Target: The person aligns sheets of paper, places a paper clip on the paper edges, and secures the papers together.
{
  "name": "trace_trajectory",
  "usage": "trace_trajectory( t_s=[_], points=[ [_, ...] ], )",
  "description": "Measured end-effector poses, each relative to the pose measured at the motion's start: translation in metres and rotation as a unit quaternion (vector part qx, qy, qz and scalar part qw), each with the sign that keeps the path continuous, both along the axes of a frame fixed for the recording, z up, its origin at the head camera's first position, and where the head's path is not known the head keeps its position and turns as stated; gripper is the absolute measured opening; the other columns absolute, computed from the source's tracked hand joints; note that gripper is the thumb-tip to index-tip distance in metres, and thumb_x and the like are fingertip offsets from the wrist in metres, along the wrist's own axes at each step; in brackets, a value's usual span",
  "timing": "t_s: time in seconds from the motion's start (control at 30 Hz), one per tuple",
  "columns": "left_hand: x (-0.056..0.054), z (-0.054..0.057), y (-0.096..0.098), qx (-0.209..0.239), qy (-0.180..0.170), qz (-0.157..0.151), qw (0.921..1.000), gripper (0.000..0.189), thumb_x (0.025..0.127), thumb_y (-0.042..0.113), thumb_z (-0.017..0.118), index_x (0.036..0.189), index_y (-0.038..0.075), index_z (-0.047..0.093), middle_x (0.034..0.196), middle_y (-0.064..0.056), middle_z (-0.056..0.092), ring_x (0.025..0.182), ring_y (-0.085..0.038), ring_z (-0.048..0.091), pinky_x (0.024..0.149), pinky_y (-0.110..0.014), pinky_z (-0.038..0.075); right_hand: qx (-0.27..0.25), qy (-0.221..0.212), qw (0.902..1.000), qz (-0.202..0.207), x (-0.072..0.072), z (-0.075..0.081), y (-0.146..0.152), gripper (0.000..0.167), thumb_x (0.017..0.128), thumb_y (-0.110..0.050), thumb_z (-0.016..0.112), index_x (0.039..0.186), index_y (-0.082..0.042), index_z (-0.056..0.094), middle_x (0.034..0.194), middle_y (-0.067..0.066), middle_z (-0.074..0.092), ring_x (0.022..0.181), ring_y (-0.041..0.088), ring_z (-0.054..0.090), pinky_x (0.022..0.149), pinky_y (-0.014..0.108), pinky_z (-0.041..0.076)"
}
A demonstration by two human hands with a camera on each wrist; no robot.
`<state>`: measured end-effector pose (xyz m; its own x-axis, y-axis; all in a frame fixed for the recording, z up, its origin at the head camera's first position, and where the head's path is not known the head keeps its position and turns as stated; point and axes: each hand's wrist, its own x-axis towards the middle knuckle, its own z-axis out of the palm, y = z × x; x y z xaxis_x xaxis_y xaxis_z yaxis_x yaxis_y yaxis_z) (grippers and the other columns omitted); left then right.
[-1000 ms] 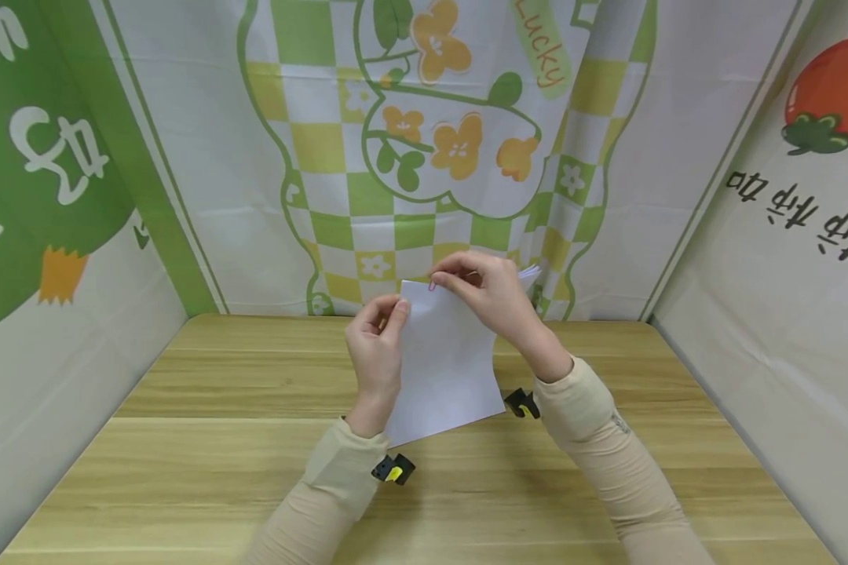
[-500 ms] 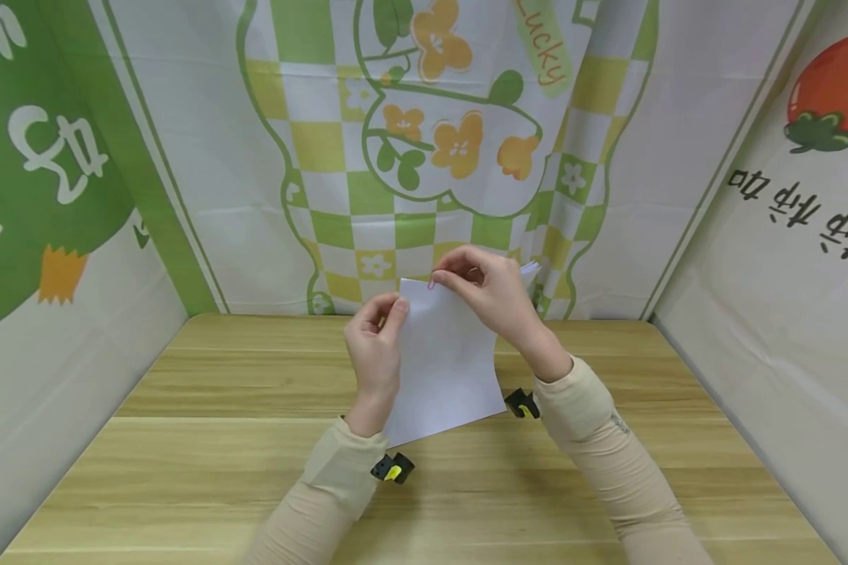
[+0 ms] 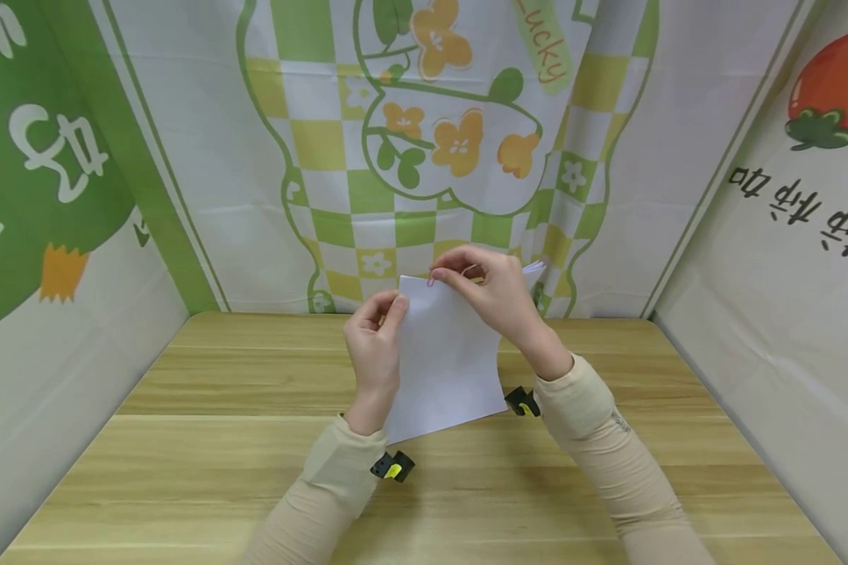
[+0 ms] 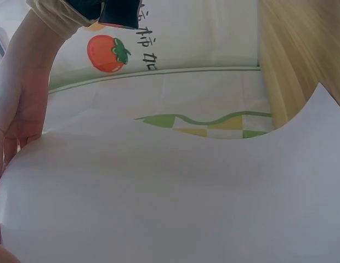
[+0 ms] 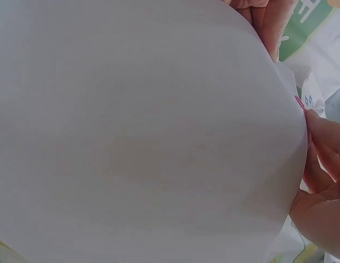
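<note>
White sheets of paper are held up over the table, their top corner fanned apart at the right. My left hand pinches their left edge near the top corner, thumb in front. At the top edge, my right hand pinches a small pink paper clip between thumb and index finger. In the right wrist view the pink paper clip sits right at the paper's edge, by the fingertips. Most of the left wrist view is filled by the paper, with the right hand at its far edge.
A wooden table lies under both arms. Behind it hangs a green and white checked curtain, with printed cloth walls at left and right. Small black wrist devices stick out from both sleeves.
Both hands and the paper have risen very slightly in the head view. The right hand's knuckles have shifted a little to the right, while its fingertips stay at the paper clip.
</note>
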<state>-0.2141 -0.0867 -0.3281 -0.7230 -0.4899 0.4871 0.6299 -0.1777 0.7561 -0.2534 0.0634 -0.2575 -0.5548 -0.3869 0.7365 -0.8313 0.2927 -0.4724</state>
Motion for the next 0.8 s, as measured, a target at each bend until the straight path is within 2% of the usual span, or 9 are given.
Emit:
trace_trajectory(
  t_s=[0.53, 0.8],
  points=[
    [0.0014, -0.0002, -0.0001, 0.007, -0.005, -0.005, 1.0000, 0.020, 0.083, -0.001, 0.067, 0.091, -0.018, 0.062, 0.069, 0.009, 0.061, 0.068, -0.004, 0.055, 0.063, -0.016, 0.044, 0.004, 0.007, 1.0000, 0.003, 0.0021, -0.0003, -0.0012, 0.009, 0.087, -0.018, 0.069, 0.090, -0.010, 0.073, 0.085, 0.000, 0.072, 0.074, 0.009, 0.063, 0.066, 0.025, 0.052],
    [0.0008, -0.0014, -0.0010, 0.004, -0.003, -0.006, 1.0000, 0.019, 0.083, 0.003, 0.069, 0.089, -0.014, 0.064, 0.068, 0.008, 0.061, 0.068, -0.005, 0.055, 0.063, -0.017, 0.043, 0.010, 0.011, 0.9999, -0.001, 0.0011, -0.0004, -0.0012, 0.010, 0.087, -0.018, 0.069, 0.090, -0.010, 0.073, 0.085, 0.000, 0.072, 0.072, 0.009, 0.062, 0.065, 0.024, 0.052]
  ],
)
